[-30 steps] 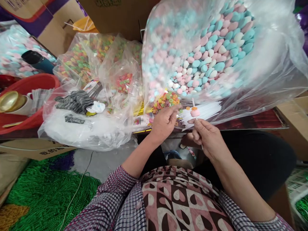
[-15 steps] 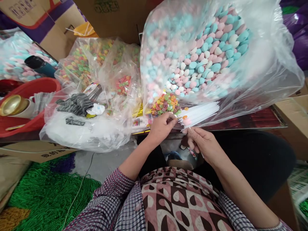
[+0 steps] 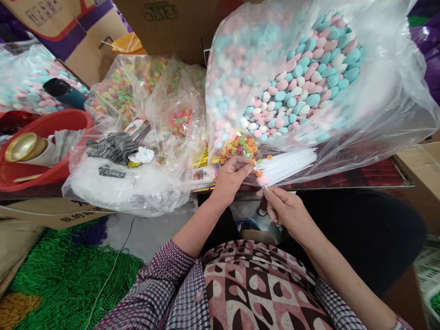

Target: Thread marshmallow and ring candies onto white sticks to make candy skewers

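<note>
Well left of the grip: carton [image 3: 77, 214] reading "我的", rest unclear. Farther back, left: brown box [image 3: 165, 34], green print illegible. Left hand [image 3: 231, 178]: pinched on small yellow-orange ring [image 3: 252, 162]. Between hands: white stick [image 3: 266, 187] bearing orange ring [image 3: 259, 174], pink sweet [image 3: 263, 181]. Right hand [image 3: 284, 207]: thumb and finger closed on stick, just below sweet.

Dark red table [image 3: 388, 173] under plastic bags [image 3: 388, 82], white sticks [image 3: 292, 166], red basin [image 3: 10, 178]
</note>
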Motion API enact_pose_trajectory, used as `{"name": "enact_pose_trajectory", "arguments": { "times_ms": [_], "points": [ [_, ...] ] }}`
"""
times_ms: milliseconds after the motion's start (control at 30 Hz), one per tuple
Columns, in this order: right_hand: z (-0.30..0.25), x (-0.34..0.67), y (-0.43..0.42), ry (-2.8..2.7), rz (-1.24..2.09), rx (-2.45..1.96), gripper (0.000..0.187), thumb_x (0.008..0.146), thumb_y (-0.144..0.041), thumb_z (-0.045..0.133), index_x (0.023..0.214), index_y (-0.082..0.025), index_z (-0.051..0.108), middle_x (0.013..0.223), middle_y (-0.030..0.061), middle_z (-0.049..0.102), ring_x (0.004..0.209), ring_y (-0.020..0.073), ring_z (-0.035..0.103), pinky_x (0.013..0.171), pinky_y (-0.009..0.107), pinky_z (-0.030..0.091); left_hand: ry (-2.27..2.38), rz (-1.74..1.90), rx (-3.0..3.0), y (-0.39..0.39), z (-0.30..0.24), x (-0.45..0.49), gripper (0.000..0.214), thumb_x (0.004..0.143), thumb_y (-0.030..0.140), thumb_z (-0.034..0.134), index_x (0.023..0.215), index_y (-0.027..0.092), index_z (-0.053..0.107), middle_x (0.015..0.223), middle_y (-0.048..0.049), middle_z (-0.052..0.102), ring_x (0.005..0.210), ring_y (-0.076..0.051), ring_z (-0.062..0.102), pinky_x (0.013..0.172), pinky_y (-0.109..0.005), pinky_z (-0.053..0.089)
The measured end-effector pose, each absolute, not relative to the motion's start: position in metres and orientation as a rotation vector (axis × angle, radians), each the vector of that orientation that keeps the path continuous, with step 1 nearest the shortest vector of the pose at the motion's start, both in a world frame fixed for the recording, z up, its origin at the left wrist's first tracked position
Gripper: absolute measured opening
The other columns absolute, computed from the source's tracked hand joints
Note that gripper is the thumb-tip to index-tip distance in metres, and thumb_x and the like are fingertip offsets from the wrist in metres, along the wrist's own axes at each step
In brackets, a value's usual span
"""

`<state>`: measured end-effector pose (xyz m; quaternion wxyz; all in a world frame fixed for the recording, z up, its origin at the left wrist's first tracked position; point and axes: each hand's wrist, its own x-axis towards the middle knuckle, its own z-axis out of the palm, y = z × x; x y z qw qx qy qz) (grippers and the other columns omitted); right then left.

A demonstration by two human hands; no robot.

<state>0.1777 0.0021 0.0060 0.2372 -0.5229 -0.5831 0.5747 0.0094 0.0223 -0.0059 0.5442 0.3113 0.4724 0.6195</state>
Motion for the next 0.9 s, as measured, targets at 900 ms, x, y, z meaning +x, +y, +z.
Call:
{"name": "enact_pose_trajectory", "arguments": {
  "times_ms": [900],
  "points": [
    [-0.016, 0.177, 0.002, -1.509, 1.62, -1.374, 0.046, 0.075, -0.065, 0.065, 0.089, -0.022, 0.071, 0.05, -0.0015, 0.054, 0.038, 0.0125, 0.041, 0.035, 0.026, 0.036, 0.929, 1.496, 0.158, 0.016, 0.013, 0.051, 0.053, 0.056, 0.062, 0.077, 0.076, 0.016, 0.058, 0.061, -0.001, 0.061, 0.054, -0.016, 0.062, 0.054, -0.026, 0.044]
  ]
}}
